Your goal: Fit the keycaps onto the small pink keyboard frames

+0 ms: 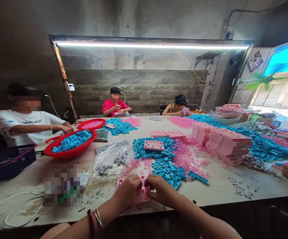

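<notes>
Item: pink plastic tray (142, 196), lower centre of frame on the surface (220, 187), my left hand (128, 191) and right hand (162, 190) closed on it; probably light and stiff, best held by its edges.

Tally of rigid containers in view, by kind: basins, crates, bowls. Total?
Red basins: 2
Dark blue crate: 1
Pale bowl: 1
Total: 4
</notes>
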Demonstrator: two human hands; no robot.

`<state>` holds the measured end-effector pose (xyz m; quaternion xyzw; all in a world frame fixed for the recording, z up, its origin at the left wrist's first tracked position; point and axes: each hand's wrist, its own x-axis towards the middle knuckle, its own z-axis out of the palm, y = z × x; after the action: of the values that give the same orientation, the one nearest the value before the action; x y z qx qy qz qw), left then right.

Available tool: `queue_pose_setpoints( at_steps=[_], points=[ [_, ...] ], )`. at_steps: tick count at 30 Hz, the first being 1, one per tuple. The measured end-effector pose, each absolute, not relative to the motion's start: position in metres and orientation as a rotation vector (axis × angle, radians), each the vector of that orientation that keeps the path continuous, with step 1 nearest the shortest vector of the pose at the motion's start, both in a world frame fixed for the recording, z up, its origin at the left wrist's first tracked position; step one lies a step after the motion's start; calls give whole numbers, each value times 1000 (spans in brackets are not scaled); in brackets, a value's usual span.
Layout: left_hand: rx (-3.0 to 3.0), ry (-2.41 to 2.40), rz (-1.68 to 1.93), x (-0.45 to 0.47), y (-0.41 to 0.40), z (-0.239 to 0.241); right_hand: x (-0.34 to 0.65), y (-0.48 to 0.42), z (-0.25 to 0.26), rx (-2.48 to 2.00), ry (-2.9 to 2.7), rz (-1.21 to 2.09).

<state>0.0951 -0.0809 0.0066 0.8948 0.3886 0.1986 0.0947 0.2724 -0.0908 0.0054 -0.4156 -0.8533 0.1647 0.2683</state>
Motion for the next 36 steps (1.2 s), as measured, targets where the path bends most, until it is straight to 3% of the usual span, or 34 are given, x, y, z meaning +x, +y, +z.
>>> queue_pose_setpoints(
  at_steps=[36],
  points=[
    [2636, 1219, 552, 90, -81, 7, 280, -85, 2, -1187, -2369, 372]
  ],
)
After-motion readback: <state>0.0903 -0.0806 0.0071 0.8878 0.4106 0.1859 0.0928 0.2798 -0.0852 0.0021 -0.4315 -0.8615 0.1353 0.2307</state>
